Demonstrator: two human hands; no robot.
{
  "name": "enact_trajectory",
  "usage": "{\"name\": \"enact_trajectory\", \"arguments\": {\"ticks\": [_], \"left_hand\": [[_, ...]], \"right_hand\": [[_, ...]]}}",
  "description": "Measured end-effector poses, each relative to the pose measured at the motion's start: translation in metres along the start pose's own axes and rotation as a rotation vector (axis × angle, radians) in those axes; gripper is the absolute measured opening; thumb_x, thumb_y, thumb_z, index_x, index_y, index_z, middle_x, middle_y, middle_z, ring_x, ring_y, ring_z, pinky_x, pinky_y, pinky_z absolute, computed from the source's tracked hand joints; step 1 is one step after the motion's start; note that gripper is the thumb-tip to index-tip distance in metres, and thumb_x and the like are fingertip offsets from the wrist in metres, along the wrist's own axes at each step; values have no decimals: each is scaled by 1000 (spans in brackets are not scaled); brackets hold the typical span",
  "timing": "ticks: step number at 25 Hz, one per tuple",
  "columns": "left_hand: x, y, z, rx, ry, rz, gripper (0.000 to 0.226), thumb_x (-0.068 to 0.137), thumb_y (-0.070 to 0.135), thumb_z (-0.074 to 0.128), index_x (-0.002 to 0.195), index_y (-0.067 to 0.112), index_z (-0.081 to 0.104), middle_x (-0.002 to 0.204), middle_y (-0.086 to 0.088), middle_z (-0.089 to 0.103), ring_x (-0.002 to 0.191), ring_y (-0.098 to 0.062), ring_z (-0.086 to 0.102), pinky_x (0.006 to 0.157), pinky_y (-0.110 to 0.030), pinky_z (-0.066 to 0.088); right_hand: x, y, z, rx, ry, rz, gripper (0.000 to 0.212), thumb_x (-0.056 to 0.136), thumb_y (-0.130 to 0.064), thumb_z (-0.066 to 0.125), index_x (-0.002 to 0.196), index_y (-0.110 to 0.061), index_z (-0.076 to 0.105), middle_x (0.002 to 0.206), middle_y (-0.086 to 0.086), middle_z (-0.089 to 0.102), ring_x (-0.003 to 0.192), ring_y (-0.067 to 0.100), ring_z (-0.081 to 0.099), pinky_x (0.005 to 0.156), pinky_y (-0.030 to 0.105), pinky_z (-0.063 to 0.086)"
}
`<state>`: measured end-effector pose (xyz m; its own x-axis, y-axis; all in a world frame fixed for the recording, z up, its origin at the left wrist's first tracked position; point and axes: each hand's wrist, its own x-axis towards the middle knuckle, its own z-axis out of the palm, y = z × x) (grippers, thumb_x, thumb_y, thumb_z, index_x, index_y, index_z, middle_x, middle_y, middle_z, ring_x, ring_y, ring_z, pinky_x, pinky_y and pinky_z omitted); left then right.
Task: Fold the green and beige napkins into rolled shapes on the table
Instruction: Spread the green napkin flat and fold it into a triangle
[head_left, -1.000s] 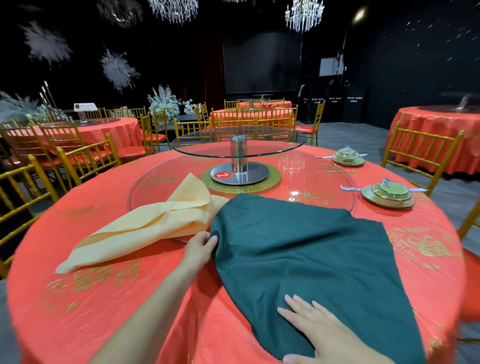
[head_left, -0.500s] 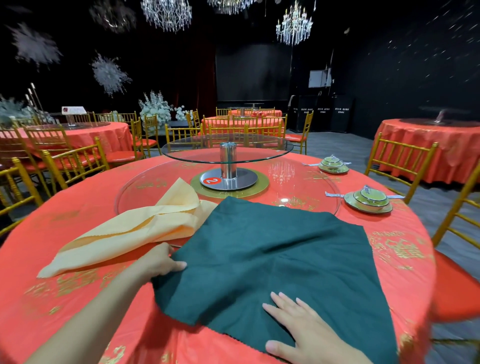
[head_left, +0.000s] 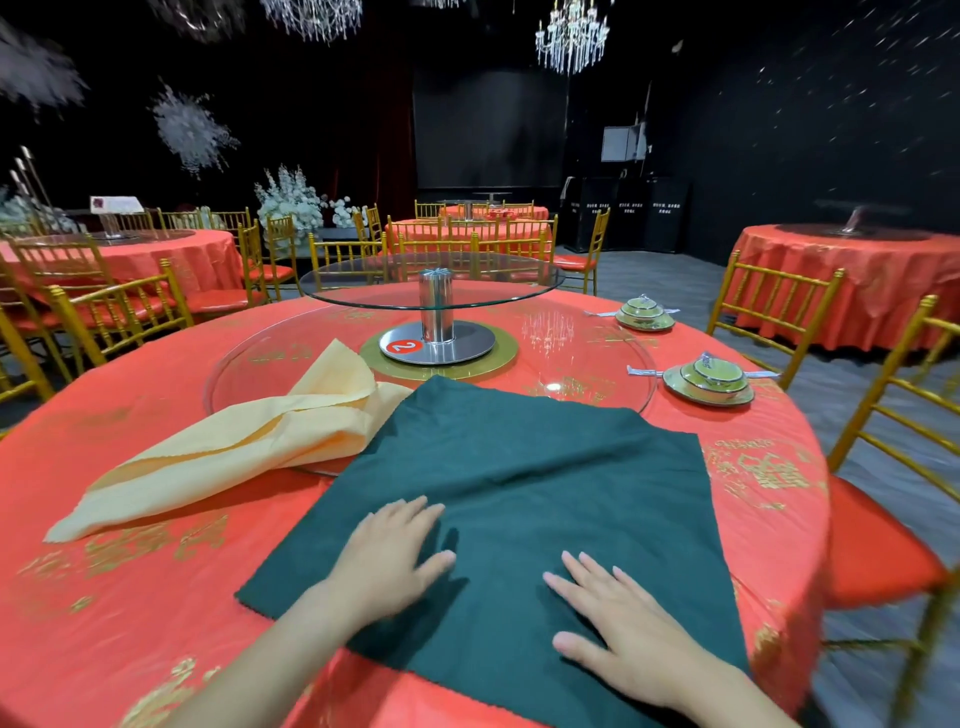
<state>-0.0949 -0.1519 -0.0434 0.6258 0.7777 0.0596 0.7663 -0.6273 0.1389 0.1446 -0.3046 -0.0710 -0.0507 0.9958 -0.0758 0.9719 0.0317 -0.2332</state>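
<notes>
A dark green napkin (head_left: 524, 483) lies spread flat as a square on the red tablecloth, its near edge hanging at the table's front. My left hand (head_left: 387, 558) rests palm down on its near left part, fingers apart. My right hand (head_left: 623, 629) lies flat on its near right part, fingers spread. A beige napkin (head_left: 234, 457) lies loosely folded to the left. Its far corner rests on the glass turntable and one edge tucks under the green napkin's left side.
The round table (head_left: 130, 597) carries a large glass turntable (head_left: 597, 353) with a raised glass tier on a metal post (head_left: 436, 306). Two green bowl-and-plate settings (head_left: 709, 379) (head_left: 644, 314) stand at the right. Gold chairs (head_left: 883, 415) ring the table.
My left hand let go of the green napkin's left edge and moved onto the cloth, palm down. The napkin now lies flatter and squarer. The view shifted slightly.
</notes>
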Motion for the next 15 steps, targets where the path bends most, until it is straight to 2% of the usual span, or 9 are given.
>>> {"name": "enact_trajectory", "arguments": {"ticks": [1,2,4,6,9,12,15], "left_hand": [[-2,15,5,0,-75,53,98,67,87,6,147,32,20,157,4,16,144,-18,13,116,-39,14],[-4,28,9,-6,-144,106,102,62,89,5,148,34,16,158,4,10,145,-18,7,117,-42,9],[-9,54,16,-26,-256,208,93,70,86,21,148,37,12,159,4,4,146,-18,0,117,-45,5],[-16,80,21,-68,-306,297,83,79,75,42,147,38,13,159,5,2,145,-17,-3,118,-46,3],[-30,112,31,-96,-358,415,89,75,70,55,147,39,13,159,5,1,145,-14,-7,117,-51,0],[-42,124,45,13,-339,489,92,76,67,56,148,39,6,158,4,-6,144,-18,-14,112,-58,-8],[-44,126,46,8,-300,483,74,84,65,47,146,43,13,159,5,-1,145,-21,-11,112,-58,-5]], "right_hand": [[-6,7,-2,9,24,16,102,56,-85,-11,147,-42,5,150,-20,-11,136,-4,-19,113,23,-10],[-13,16,-5,11,40,35,105,54,-88,-14,146,-42,5,150,-21,-10,135,-5,-19,113,23,-9],[-29,35,-8,6,42,84,110,50,-91,-17,146,-43,6,149,-21,-8,134,-5,-18,113,22,-8],[-43,49,-8,18,31,119,110,51,-93,-14,146,-42,9,151,-19,-5,136,-4,-15,113,23,-6],[-55,56,-5,41,11,135,110,53,-93,-8,146,-40,13,153,-18,1,142,0,-8,114,24,-3],[-63,55,-7,76,-15,123,110,53,-96,9,147,-39,15,155,-15,1,140,-3,-7,116,25,-2],[-72,46,-12,103,-58,84,119,44,-95,33,147,-38,15,152,-15,-5,136,-8,-12,114,22,-6]]}}
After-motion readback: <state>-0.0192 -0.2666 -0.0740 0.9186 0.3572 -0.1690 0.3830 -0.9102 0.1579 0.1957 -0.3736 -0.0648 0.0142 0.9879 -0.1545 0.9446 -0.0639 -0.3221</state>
